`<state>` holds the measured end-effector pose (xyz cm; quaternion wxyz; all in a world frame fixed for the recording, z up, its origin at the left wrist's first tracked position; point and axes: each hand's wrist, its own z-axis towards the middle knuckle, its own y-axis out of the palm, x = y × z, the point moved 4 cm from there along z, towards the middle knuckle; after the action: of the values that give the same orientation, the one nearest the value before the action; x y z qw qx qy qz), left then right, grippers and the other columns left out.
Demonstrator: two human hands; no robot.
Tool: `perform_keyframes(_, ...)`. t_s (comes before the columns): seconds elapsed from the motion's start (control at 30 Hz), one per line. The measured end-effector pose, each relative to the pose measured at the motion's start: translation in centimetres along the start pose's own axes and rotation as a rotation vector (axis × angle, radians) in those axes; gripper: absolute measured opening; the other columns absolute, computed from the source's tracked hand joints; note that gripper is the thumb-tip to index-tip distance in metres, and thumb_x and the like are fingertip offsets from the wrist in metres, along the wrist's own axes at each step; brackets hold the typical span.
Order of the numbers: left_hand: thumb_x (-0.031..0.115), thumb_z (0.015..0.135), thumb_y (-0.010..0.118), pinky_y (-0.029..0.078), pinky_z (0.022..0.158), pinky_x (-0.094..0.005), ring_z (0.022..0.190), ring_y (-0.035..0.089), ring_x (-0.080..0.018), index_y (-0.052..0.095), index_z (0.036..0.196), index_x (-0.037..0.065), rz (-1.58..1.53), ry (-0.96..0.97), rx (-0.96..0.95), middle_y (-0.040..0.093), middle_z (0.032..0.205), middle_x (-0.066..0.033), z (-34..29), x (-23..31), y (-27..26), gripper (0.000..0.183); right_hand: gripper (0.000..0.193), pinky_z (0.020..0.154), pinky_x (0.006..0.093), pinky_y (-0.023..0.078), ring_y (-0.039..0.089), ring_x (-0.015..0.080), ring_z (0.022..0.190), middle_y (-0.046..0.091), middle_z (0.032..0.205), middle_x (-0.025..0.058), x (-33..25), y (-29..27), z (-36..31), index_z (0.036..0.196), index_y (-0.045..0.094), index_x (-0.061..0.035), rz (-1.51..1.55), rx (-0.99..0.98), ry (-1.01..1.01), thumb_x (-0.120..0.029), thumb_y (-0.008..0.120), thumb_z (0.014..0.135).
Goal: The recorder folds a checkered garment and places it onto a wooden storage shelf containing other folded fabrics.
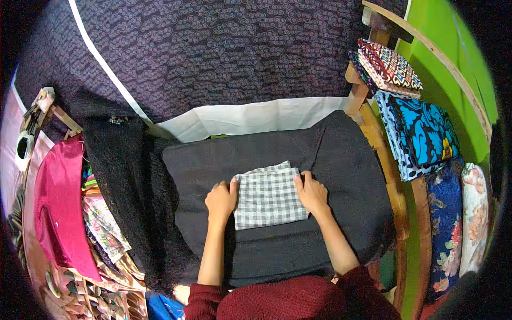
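A folded grey-and-white checked cloth lies on a black cloth-covered surface in front of me, its top edge slightly uneven. My left hand rests at its left side, thumb touching the cloth's edge, the other fingers lying apart on the black cover. On the opposite side, my right hand rests in much the same way, its thumb against the upper right edge. Both palms face down and neither seems to grip the cloth. The fingertips are partly foreshortened.
Folded patterned fabrics are stacked on the right by a wooden frame, with floral rolls below. Black lacy fabric and pink satin hang at left. A dark patterned cloth spreads beyond.
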<state>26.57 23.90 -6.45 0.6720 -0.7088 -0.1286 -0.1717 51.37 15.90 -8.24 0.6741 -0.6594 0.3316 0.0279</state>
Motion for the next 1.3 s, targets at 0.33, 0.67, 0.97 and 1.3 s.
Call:
perform_keyframes(0.33, 0.026, 0.093, 0.043, 0.044, 0.064, -0.0465, 0.075, 0.056, -0.0465, 0.044, 0.084, -0.006, -0.547, 0.103, -0.033, 0.056, 0.077, -0.0316, -6.2, 1.3, -2.5, 0.033, 0.047, 0.085, 0.0409, 0.043, 0.056, 0.0375, 0.101, 0.057, 0.108, 0.0258, -2.2, -1.5, -3.5, 0.125, 0.036, -0.0023, 0.687, -0.042, -0.196, -0.031, 0.048, 0.090)
perform_keyframes(0.67, 0.024, 0.085, 0.058, 0.045, 0.074, -0.0408, 0.092, 0.056, -0.0360, 0.046, 0.107, -0.003, -0.364, 0.084, 0.174, 0.054, 0.103, -0.0235, -13.9, -0.8, -1.9, 0.038, 0.032, 0.062, 0.0400, 0.047, 0.060, 0.0330, 0.068, 0.062, 0.083, 0.0164, 0.8, -3.2, -10.2, 0.110, 0.046, -0.0032, 0.437, 0.094, -0.145, -0.023, 0.056, 0.086)
perform_keyframes(0.97, 0.025, 0.078, 0.066, 0.041, 0.064, -0.0394, 0.070, 0.053, -0.0331, 0.056, 0.079, -0.004, -0.327, 0.129, -0.023, 0.056, 0.073, -0.0186, -17.0, -3.3, -1.7, 0.031, 0.023, 0.052, 0.0287, 0.041, 0.055, 0.0172, 0.056, 0.058, 0.065, 0.0087, 2.7, -3.3, -15.7, 0.080, 0.062, -0.0023, 0.347, -0.245, -0.285, -0.025, 0.066, 0.079)
perform_keyframes(1.3, 0.025, 0.078, 0.067, 0.031, 0.072, -0.0328, 0.060, 0.048, -0.0221, 0.055, 0.077, 0.003, -0.376, 0.119, 0.130, 0.052, 0.063, -0.0075, -18.1, -3.2, -0.9, 0.025, 0.022, 0.043, 0.0326, 0.034, 0.048, 0.0232, 0.042, 0.051, 0.054, 0.0122, 2.6, -1.7, -17.2, 0.101, 0.046, -0.0018, 0.473, 0.022, -0.048, -0.012, 0.056, 0.085)
